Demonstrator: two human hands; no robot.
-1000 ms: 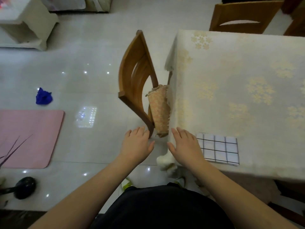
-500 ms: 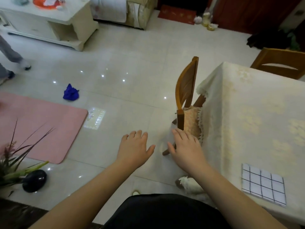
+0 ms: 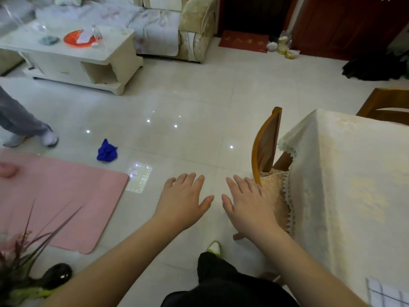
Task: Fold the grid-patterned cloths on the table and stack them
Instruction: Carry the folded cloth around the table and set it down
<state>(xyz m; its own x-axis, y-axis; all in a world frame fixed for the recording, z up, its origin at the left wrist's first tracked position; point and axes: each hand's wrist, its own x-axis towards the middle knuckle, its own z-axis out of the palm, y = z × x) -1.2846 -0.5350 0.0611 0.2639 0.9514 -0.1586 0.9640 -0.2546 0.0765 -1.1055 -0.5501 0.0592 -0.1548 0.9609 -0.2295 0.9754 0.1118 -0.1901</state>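
- Head view: we note both hands out in front, palms down, above the pale glossy tiled floor (image 3: 188, 103), side by side, thumbs near each other, not touching.
- Left hand (image 3: 184, 201): fingers straight, slightly spread, holding nothing.
- Right hand (image 3: 250, 207): fingers straight, spread, holding nothing; it sits in front of the brown wooden chair (image 3: 265, 147) w/ a beige patterned seat cushion (image 3: 274, 189). We cannot tell whether it touches the chair.
- Task item: white cloth with dark grid lines (image 3: 386, 294) lies flat on the table at the bottom right corner of frame, partly cut off, well apart from both hands. Only one seen.
- Table w/ cream floral lace-edged tablecloth (image 3: 354, 185) fills the right side; chair is tucked against its left edge.
- Second wooden chair (image 3: 385, 105) at the far end of the table.
- Floor, left: pink rectangular mat (image 3: 57, 196), crumpled blue cloth (image 3: 107, 151) just beyond it.
- Far left: another person's legs in grey trousers (image 3: 15, 118).
- Background: white coffee table (image 3: 73, 54) w/ an orange plate (image 3: 77, 38), pale sofa (image 3: 159, 23) behind.
- Bottom left: plant w/ dark thin leaves (image 3: 22, 251).
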